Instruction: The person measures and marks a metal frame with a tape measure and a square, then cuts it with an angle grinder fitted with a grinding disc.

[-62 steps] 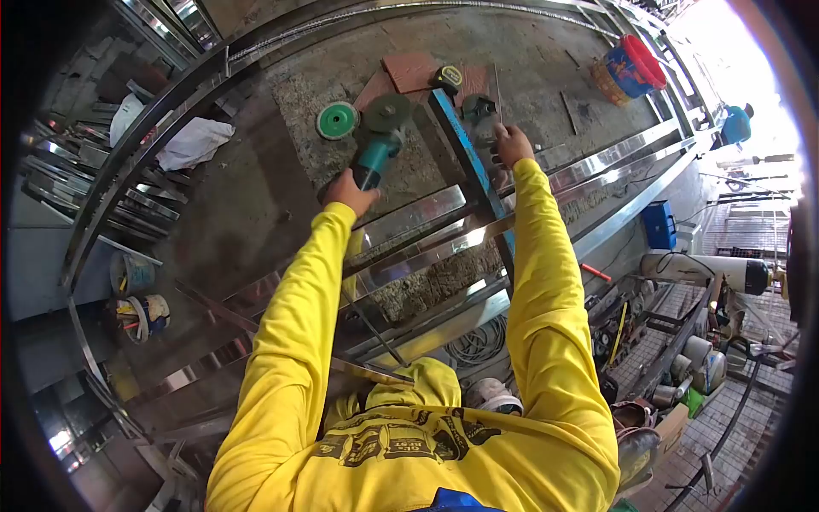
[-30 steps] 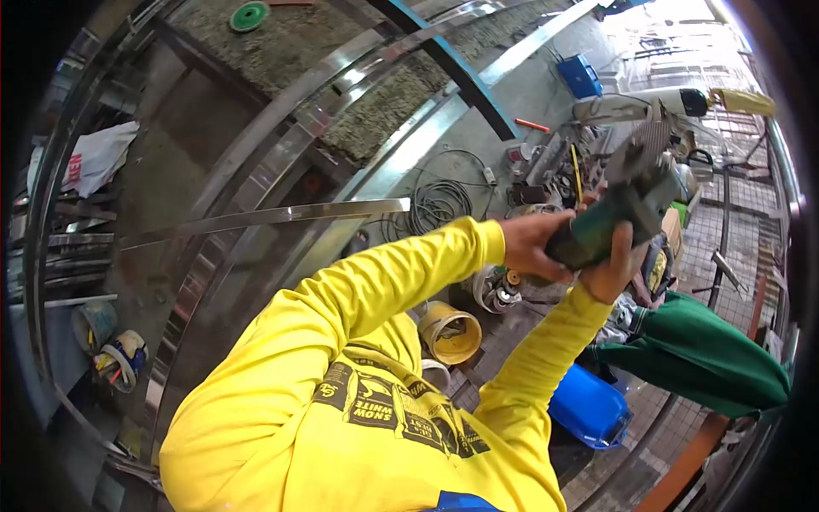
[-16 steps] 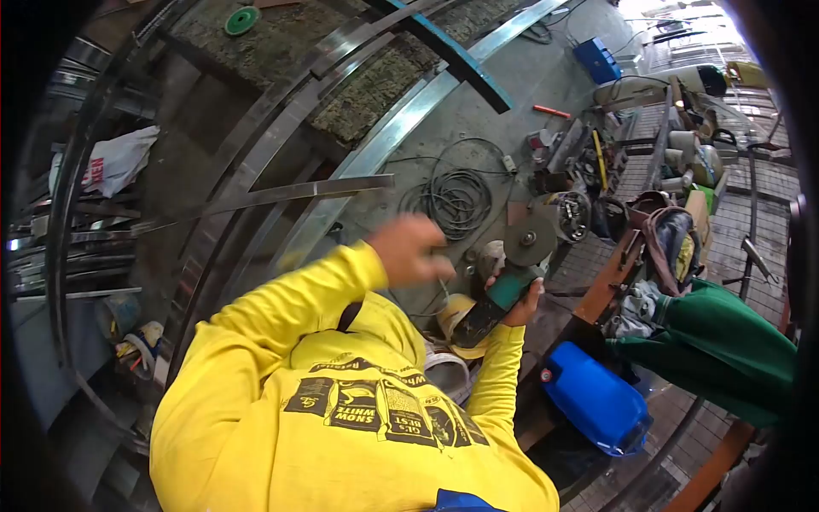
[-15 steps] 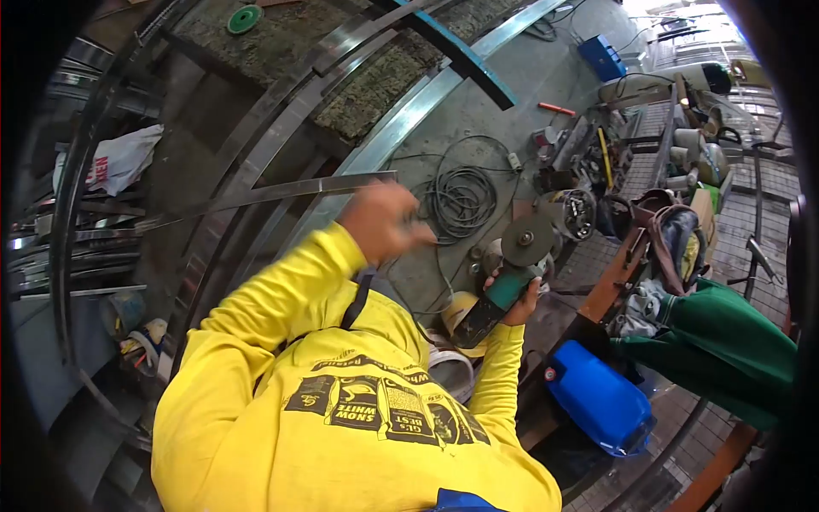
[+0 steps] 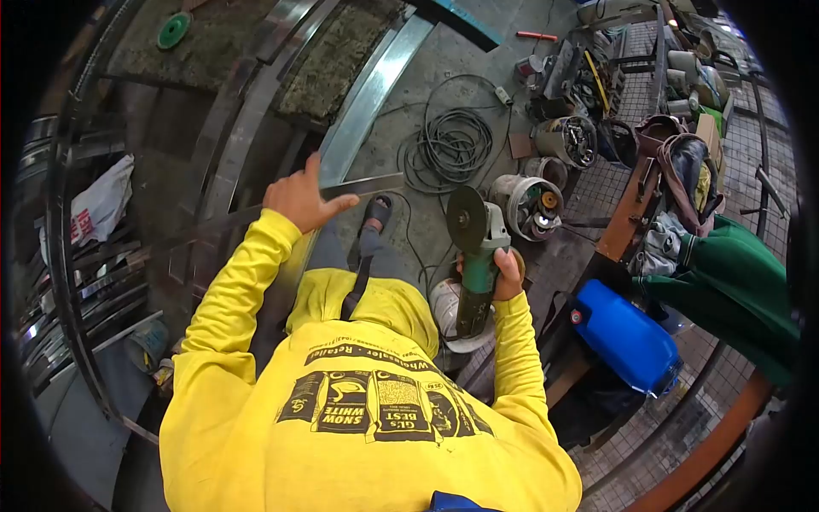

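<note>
My right hand [image 5: 505, 275] grips a green and grey angle grinder [image 5: 479, 277] by its body, thumb on the near side. The grinder stands upright in front of me, its round dark disc [image 5: 467, 219] at the top. My left hand [image 5: 299, 196] lies over a thin flat metal bar [image 5: 363, 183], fingers stretched and thumb spread apart from them. The bar's free end sticks out to the right past my thumb. Beneath the bar runs a wide shiny metal beam [image 5: 375, 98]. Whether my left fingers curl around any metal cannot be seen.
A coiled black cable [image 5: 450, 149] lies on the floor ahead. Buckets stand to the right, one a white bucket [image 5: 512, 192] holding discs. Further right are a blue jug [image 5: 627, 333] and green cloth [image 5: 734, 277]. A green disc [image 5: 173, 31] sits at the upper left.
My left hand has moved left and down onto the flat bar, with its fingers now spread. The grinder has shifted left and turned more upright in my right hand. The view has tilted.
</note>
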Demonstrator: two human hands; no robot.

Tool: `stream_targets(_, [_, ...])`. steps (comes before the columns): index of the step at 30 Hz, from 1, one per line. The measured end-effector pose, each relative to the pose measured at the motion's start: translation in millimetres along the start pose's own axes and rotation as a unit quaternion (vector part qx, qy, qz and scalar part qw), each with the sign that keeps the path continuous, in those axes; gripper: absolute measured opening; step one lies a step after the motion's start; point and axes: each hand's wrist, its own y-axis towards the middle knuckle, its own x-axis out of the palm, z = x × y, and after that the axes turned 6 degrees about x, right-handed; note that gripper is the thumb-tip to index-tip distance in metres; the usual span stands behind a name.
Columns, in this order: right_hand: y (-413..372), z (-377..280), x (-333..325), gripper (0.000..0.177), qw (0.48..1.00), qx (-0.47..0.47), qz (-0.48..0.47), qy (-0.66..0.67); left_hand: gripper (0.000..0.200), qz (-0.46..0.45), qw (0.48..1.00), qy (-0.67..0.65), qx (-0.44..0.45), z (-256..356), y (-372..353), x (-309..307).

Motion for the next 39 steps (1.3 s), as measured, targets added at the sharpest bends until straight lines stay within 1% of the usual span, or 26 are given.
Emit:
stream_targets(1, [0.8, 3.7, 4.7, 0.073, 1.000, 0.011, 0.008, -0.004, 0.121, -0.008, 1.000, 0.010, 0.002, 1.9, 1.2, -1.9])
stream_targets(2, [4.8, 4.9, 8.8, 0.075, 1.000, 0.021, 0.011, -0.011, 0.126, -0.040, 0.999, 0.006, -0.013, 7.8, 4.0, -12.2])
stream_targets(5, [17.9, 2.5, 17.3, 0.079, 0.997, 0.058, 0.004, -0.048, 0.126, -0.065, 0.997, -0.006, -0.028, 6.4, 8.2, -11.7])
stream_targets(7, [25.2, 3.9, 20.4, 0.081, 0.995, 0.075, 0.002, -0.072, 0.123, -0.060, 0.998, 0.003, -0.030, 5.3, 6.6, -5.5])
stream_targets(9, [28.5, 0.8, 29.6, 0.087, 0.994, 0.067, 0.004, -0.085, 0.120, -0.058, 0.998, 0.003, -0.037, 4.9, 7.4, 0.5])
stream_targets(12, [32.1, -4.3, 33.7, 0.090, 0.993, 0.059, -0.006, -0.098, 0.114, 0.009, 1.000, 0.015, 0.006, -2.7, 3.1, 18.0])
stream_targets(15, [33.7, -7.8, 38.5, 0.091, 0.992, 0.064, -0.003, -0.113, 0.112, -0.057, 0.998, 0.029, -0.012, 3.6, 3.3, 6.9])
stream_targets(18, [34.1, -9.2, 45.2, 0.093, 0.990, 0.077, 0.009, -0.121, 0.108, 0.009, 0.997, 0.064, 0.034, 9.1, -3.5, -0.6])
stream_targets(21, [34.8, -11.1, 49.4, 0.093, 0.989, 0.084, 0.012, -0.122, 0.085, 0.152, 0.979, 0.033, 0.135, 5.2, 2.1, 17.9])
stream_targets(24, [30.2, -10.6, 49.5, 0.094, 0.989, 0.089, 0.018, -0.121, 0.061, 0.137, 0.962, 0.066, 0.227, 9.2, 21.4, 18.6])
stream_targets(27, [30.5, -11.0, 49.7, 0.095, 0.988, 0.077, 0.024, -0.130, 0.046, 0.109, 0.969, 0.059, 0.214, 4.9, 33.0, 26.5])
stream_targets(30, [29.1, -13.3, 55.9, 0.097, 0.988, 0.085, 0.031, -0.125, 0.041, 0.088, 0.975, 0.047, 0.197, 7.5, 30.5, 24.5])
stream_targets(33, [32.1, -12.8, 54.4, 0.098, 0.987, 0.094, 0.034, -0.123, 0.037, 0.095, 0.976, 0.025, 0.195, 7.4, 27.7, 26.4])
stream_targets(36, [35.6, -15.3, 56.8, 0.098, 0.986, 0.104, 0.033, -0.127, 0.025, 0.110, 0.974, -0.018, 0.198, 7.4, 26.9, 28.2])
stream_targets(39, [39.6, -17.1, 57.5, 0.097, 0.985, 0.111, 0.033, -0.131, 0.023, 0.102, 0.977, -0.011, 0.187, 9.2, 26.9, 28.9])
